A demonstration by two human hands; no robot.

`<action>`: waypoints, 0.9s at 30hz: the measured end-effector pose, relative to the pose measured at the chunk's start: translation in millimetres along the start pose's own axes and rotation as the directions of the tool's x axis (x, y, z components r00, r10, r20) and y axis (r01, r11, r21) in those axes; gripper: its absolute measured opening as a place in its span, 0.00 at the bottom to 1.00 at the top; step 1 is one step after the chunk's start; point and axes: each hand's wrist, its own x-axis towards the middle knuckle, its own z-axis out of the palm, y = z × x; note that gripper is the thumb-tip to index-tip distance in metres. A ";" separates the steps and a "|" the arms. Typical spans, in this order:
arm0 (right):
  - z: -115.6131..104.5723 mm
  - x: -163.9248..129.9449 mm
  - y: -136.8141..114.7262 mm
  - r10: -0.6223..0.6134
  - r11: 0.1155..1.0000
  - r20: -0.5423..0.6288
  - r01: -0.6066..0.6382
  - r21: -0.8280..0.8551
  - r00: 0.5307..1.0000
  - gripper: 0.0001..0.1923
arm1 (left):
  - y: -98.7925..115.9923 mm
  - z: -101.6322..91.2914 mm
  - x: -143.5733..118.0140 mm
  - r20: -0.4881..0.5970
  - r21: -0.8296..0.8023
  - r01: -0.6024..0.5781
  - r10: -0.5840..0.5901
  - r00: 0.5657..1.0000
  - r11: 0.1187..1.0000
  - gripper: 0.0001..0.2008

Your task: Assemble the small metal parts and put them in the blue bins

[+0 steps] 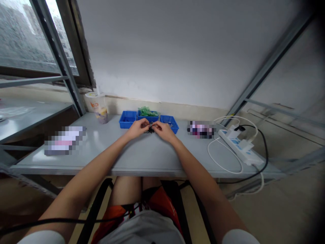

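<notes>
- Both hands meet at the centre of the frame, just in front of a row of blue trays. Left hand and right hand close in on one small dark piece between them.
- Fingers of both hands look pinched onto that piece from either side; it is too small to tell what it is, beyond dark with a bit of metal shine.
- The piece sits low, just above or on the grey surface, right against the front of the middle tray.
- Three trays in the row: left tray shows no clear contents from here; middle tray carries a heap of green bits; right tray holds a few small metal-looking parts.
- Judgement on progress: work on a single piece is underway. No pile of finished pieces shows on the surface, so how many are done cannot be read.
- Elsewhere: a plastic cup at upper left of the surface, a power strip with white and black cables at right.
</notes>
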 end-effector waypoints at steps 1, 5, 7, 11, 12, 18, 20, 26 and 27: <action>-0.6 -0.6 -1.2 -0.028 1.000 -0.005 0.028 -0.007 1.000 0.12 | -1.4 0.2 0.2 0.022 -0.002 0.002 -0.002 1.000 1.000 0.10; -0.1 -3.0 -5.0 -0.157 0.987 0.044 0.159 -0.034 0.987 0.14 | -3.3 1.2 0.6 0.088 0.026 -0.028 0.025 0.996 0.999 0.09; 0.4 -3.4 -4.8 -0.170 0.983 0.072 0.174 -0.052 0.983 0.14 | -2.0 1.2 0.4 0.088 0.041 -0.032 0.028 0.996 0.999 0.09; 0.0 -2.9 -1.8 -0.154 0.983 0.083 0.161 -0.092 0.985 0.14 | 1.8 0.9 -0.3 0.088 0.063 -0.023 0.018 0.996 0.998 0.10; -0.2 -2.7 -1.2 -0.156 0.982 0.081 0.163 -0.095 0.984 0.13 | 2.5 0.9 -0.4 0.091 0.068 -0.021 0.015 0.996 0.997 0.10; -2.0 -2.1 -1.1 -0.124 0.987 0.045 0.127 -0.098 0.991 0.11 | 3.9 0.6 -0.1 0.093 0.044 -0.006 0.002 0.996 0.999 0.11; -3.0 -2.0 -1.4 -0.107 0.989 0.040 0.110 -0.097 0.993 0.11 | 3.0 0.2 0.1 0.084 0.052 -0.008 0.003 0.996 0.999 0.11; -3.9 -1.4 1.6 -0.082 0.994 0.031 0.084 -0.064 0.996 0.11 | -0.6 0.4 1.1 0.040 0.091 -0.059 0.056 0.998 0.994 0.09; -3.7 -1.3 2.3 -0.080 0.995 0.032 0.081 -0.060 0.996 0.11 | -0.8 0.5 1.3 0.038 0.095 -0.063 0.059 0.998 0.993 0.09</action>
